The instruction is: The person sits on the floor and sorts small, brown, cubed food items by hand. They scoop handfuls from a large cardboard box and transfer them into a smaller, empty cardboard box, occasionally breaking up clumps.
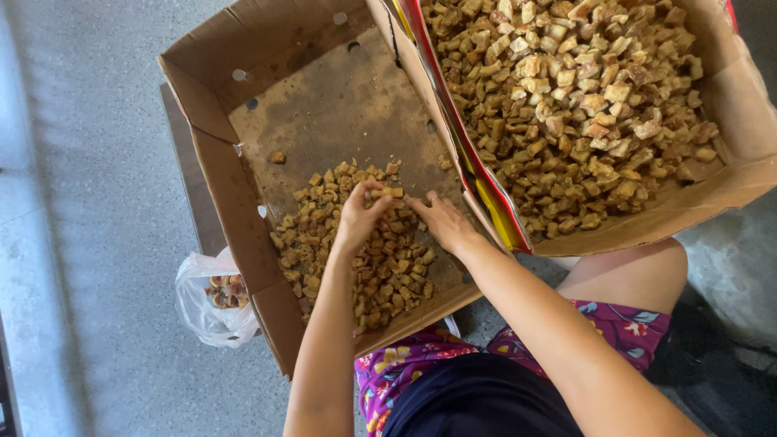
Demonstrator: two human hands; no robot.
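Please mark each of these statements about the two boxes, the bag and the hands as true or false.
1. Both hands are in the left box. True.
2. The right box holds fewer chunks than the left one. False: it is filled across with chunks, while the left box is partly bare.
3. A plastic bag sits outside the left box. True.
4. The left hand is empty. False: its fingers pinch a chunk.
5. The right hand rests on the bag. False: it lies on the chunks in the left box.
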